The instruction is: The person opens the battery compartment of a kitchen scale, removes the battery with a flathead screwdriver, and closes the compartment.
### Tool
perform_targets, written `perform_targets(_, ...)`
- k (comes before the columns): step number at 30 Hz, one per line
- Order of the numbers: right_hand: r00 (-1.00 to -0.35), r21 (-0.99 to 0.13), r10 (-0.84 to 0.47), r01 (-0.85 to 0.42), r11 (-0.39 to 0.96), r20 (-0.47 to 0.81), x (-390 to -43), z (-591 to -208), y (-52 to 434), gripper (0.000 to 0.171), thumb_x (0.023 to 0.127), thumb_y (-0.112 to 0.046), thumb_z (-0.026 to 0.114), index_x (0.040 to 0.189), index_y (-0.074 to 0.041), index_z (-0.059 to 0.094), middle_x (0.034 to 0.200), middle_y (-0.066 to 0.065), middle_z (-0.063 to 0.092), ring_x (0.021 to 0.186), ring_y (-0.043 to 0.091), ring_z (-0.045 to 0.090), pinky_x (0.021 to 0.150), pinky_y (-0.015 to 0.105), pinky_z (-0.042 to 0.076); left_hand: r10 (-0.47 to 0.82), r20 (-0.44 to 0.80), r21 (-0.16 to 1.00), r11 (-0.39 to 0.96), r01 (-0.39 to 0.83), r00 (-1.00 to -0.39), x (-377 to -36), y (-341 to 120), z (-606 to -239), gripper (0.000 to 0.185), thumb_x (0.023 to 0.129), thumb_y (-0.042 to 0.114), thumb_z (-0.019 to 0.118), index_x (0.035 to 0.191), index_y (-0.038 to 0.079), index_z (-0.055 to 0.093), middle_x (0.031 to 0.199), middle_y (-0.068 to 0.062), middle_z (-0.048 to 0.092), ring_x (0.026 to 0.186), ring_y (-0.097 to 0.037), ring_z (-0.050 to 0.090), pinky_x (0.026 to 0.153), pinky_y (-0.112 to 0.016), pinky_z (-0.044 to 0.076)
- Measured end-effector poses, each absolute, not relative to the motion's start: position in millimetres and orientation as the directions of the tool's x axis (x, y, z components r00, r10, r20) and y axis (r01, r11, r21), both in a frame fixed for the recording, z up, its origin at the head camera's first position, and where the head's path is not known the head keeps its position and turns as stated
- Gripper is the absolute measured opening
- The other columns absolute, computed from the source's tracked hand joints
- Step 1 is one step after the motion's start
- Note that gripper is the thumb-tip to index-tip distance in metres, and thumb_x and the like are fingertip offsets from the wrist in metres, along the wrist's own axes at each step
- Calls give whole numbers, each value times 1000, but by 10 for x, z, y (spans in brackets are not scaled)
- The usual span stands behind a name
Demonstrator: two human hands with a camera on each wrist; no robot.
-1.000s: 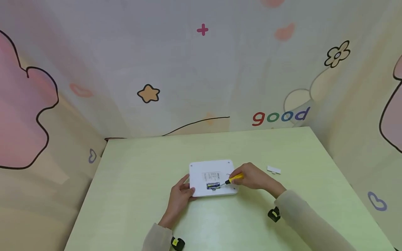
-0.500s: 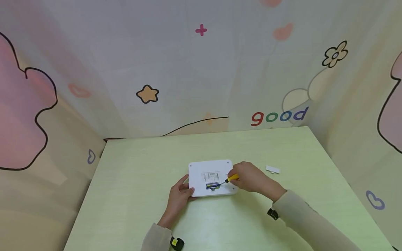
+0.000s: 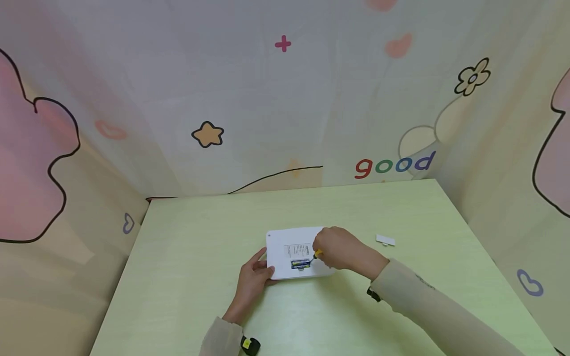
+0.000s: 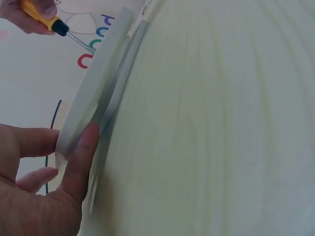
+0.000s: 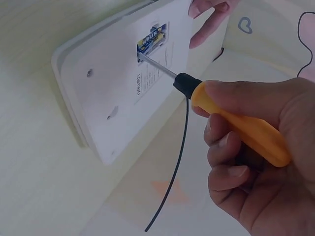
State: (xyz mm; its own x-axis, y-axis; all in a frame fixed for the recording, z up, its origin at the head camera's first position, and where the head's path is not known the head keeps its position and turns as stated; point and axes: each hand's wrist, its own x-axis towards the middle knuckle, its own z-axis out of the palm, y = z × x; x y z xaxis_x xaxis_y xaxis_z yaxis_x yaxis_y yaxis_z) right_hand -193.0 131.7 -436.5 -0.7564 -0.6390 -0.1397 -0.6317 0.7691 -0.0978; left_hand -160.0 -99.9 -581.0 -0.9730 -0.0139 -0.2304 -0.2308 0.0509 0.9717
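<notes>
A flat white device lies back-up on the green table, with a label and an open battery bay holding a blue battery. My left hand holds the device's near-left corner, thumb along the edge and fingers on the back. My right hand grips a yellow-handled screwdriver. Its metal shaft reaches the battery in the bay. In the left wrist view the screwdriver shows at the top left.
A small white battery cover lies on the table to the right of the device. Patterned walls close in the table's far side and both flanks.
My right hand has slid left over the device, bringing the screwdriver tip in to the battery bay. The left hand has kept its hold on the corner.
</notes>
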Motion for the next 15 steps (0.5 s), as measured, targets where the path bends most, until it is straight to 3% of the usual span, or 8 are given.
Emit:
perform_targets(5, -776, -137, -596, -580, 803, -207, -1999, -4332, 1256, 8, 87, -16, 72, 90, -10, 78, 91, 3, 74, 77, 17, 61, 77, 35, 56, 0, -224, 974, 37, -224, -975, -1601, -1002, -5826, 65, 90, -8, 60, 150, 0, 36, 117, -30, 59, 89, -21, 68, 78, -45, 62)
perform_targets(10, -773, -207, -592, -556, 805, -227, -2102, -4395, 1337, 12, 88, -17, 72, 95, -11, 78, 97, 3, 74, 88, 21, 63, 86, 39, 55, 0, -218, 976, 21, -218, -976, -1592, -996, -5831, 65, 90, -7, 60, 150, 4, 37, 118, -28, 59, 89, -18, 67, 76, -38, 62)
perform_targets(15, -766, -314, -608, -537, 783, -208, -2218, -4500, 1550, 12, 88, -18, 71, 96, -13, 79, 97, 0, 73, 92, 20, 60, 87, 39, 52, -6, -209, 977, 39, -209, -978, -1589, -1000, -5822, 64, 91, -4, 61, 150, 6, 39, 117, -26, 60, 89, -17, 68, 74, -34, 63)
